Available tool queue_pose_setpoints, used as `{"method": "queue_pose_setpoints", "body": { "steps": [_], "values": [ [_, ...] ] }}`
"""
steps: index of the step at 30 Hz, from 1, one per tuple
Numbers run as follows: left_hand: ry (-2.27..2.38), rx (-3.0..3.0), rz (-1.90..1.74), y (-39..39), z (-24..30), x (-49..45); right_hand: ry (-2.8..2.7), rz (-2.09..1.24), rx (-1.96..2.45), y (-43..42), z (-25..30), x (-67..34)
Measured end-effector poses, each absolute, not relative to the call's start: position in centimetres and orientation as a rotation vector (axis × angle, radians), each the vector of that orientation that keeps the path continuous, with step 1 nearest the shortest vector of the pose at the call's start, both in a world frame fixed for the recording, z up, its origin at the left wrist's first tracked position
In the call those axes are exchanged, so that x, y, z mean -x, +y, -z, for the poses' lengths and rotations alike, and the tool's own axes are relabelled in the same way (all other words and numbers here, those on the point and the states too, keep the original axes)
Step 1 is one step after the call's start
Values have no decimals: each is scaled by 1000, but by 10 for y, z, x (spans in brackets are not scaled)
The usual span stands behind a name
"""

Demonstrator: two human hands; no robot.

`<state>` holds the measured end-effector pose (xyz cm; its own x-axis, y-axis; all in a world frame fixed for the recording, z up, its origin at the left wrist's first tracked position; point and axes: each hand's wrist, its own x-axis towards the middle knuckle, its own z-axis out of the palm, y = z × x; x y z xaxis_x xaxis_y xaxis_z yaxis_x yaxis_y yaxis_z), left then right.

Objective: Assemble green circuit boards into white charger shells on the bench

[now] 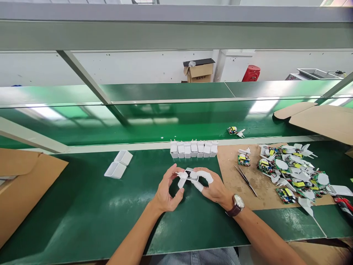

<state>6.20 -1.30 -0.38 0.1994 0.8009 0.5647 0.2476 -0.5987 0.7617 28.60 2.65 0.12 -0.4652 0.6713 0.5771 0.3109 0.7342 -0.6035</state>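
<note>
My left hand (168, 191) and my right hand (211, 187) meet over the green bench and pinch one small white charger housing (191, 174) between their fingertips. The thumb and forefinger of the right hand wear white finger cots, and a brown-strapped watch (236, 206) sits on that wrist. Just beyond the hands a row of several white charger plugs (193, 148) stands along the bench's pale strip. Two empty white shells (119, 164) lie to the left.
A cardboard sheet (249, 180) on the right carries tweezers (245, 179), a heap of green circuit boards and white covers (295, 173). One board (233, 130) lies on the conveyor belt behind. Cardboard flaps sit at far left (24, 184) and far right (325, 119).
</note>
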Motion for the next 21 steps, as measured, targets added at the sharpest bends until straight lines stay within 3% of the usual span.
{"method": "queue_pose_setpoints", "body": {
  "steps": [21],
  "values": [
    [891, -1629, -1482, -7, 11, -68, -2096, -411, 681, 24, 1, -283]
  ]
}}
